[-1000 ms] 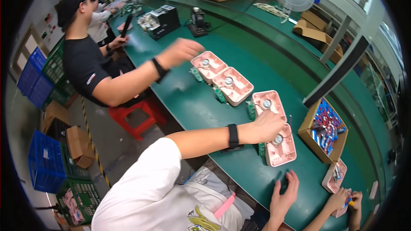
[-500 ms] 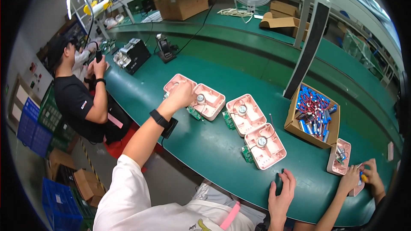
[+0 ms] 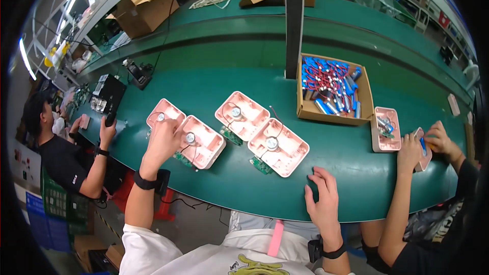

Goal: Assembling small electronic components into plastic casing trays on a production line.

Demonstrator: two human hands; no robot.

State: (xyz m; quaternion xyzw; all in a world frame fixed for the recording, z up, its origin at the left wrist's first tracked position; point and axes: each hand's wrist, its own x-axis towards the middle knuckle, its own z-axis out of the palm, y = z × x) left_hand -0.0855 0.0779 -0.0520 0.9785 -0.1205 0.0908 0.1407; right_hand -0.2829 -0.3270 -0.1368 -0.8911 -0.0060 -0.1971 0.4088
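Note:
My left hand (image 3: 164, 140) reaches over the leftmost pink plastic housing (image 3: 172, 108), fingers bent down around its near side; the fingertips are partly hidden. Touching that housing on the right is a second pink housing (image 3: 213, 148) with a round speaker (image 3: 190, 138) and a green circuit board (image 3: 182, 160) hanging out on wires. Farther right, two more open housings (image 3: 243, 100) (image 3: 289, 159) lie corner against edge, each with a speaker and a green board (image 3: 262, 166) beside it. My right hand (image 3: 324, 196) rests near the table's front edge, fingers apart, holding nothing.
A cardboard box (image 3: 336, 117) of blue batteries with red wires stands beside a metal post (image 3: 294, 30). At right, a co-worker's hands (image 3: 410, 152) work on a pink part near another housing (image 3: 385, 142). Another person (image 3: 71, 160) stands at left, near a black device (image 3: 108, 93).
The view has swung right, so the table's things appear farther left. My left hand stays at the leftmost housing, and my right hand stays open by the front edge.

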